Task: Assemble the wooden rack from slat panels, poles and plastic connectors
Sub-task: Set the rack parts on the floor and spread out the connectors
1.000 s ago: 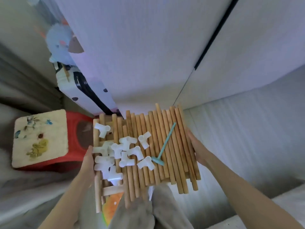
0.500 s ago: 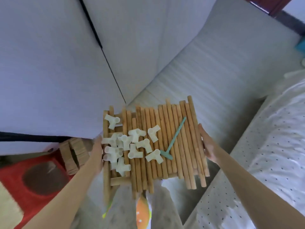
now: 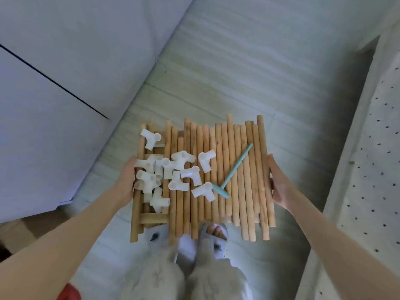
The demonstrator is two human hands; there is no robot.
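Pale, faintly striped flooring (image 3: 227, 68) lay beneath a flat stack of wooden poles (image 3: 218, 174) carried level above it, the poles side by side with uneven ends and resting on a slat panel (image 3: 149, 217) whose crossbars showed at the left and near edges. On the left part of the stack sat a loose heap of white plastic connectors (image 3: 171, 172), elbow and three-way pieces, some touching one another, one (image 3: 150, 138) lying apart toward the far left corner. Just right of the heap a small teal mallet (image 3: 232, 172) lay slanted across the poles, its head beside the nearest connector. The left hand (image 3: 127, 180) pressed against the stack's left edge and the right hand (image 3: 278, 182) against its right edge, fingers fairly straight along the wood, so the load was held between them. Below the stack stood two feet in grey slippers (image 3: 184, 237) and light trousers. A white cabinet front (image 3: 65, 72) with a dark seam rose on the left, and a dotted white bedcover (image 3: 368, 169) lay on the right.
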